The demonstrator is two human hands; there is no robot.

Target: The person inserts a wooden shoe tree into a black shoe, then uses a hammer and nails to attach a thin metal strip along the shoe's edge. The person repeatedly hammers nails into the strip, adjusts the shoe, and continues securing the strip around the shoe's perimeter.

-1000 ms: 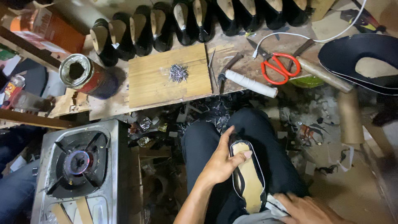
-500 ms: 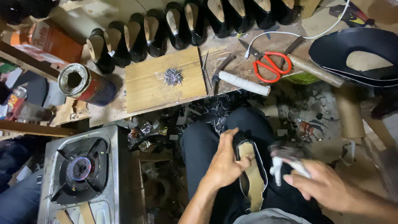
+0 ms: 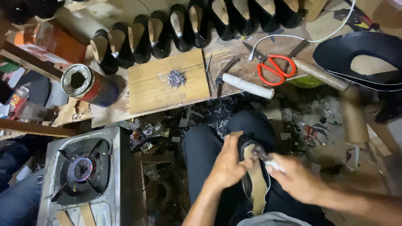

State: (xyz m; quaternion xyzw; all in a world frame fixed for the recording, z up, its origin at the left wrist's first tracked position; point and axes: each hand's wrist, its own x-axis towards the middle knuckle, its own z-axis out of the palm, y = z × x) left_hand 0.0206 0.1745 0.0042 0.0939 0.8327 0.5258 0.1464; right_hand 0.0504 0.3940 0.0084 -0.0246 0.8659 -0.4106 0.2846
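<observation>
Gripping the black shoe [image 3: 256,184] on the lap, the left hand [image 3: 226,163] steadies it; the right hand [image 3: 295,180], now brought in, presses a white-handled tool [image 3: 268,158] onto its toe.

Left hand [image 3: 226,164] grips a black shoe [image 3: 255,184] on the lap; right hand [image 3: 295,181] presses a tool [image 3: 268,158] against it.

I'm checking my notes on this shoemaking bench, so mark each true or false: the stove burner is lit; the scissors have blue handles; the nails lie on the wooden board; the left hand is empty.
1. The gas stove burner is lit. True.
2. The scissors have blue handles. False: they are red.
3. The nails lie piled on the wooden board. True.
4. The left hand is empty. False: it grips the black shoe on the lap, while the right hand holds a tool against it.
</observation>
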